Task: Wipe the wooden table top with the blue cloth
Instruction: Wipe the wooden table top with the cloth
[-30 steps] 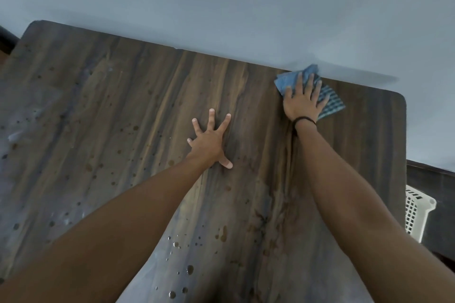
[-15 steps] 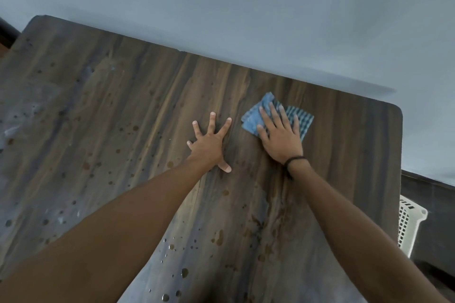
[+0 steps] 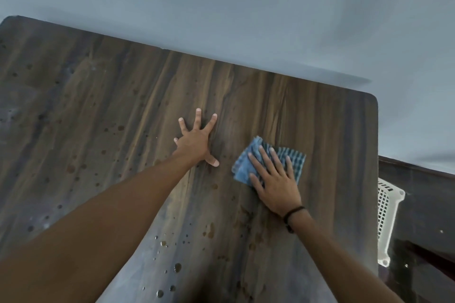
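I am watching the left hand [image 3: 197, 141] resting flat, fingers spread wide, on the droplet-spotted wooden desk [image 3: 98, 106], while just right of it the right hand [image 3: 275, 179] is pressing straight fingers onto the blue cloth [image 3: 243, 167], with a white basket [image 3: 386, 209] standing beyond the desk's right edge.

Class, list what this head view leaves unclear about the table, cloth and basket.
Head view only:
Table: near and left edges cut off by the frame; the arms cover part.
Cloth: middle hidden under the right hand.
Basket: mostly behind the table's edge; contents unseen.
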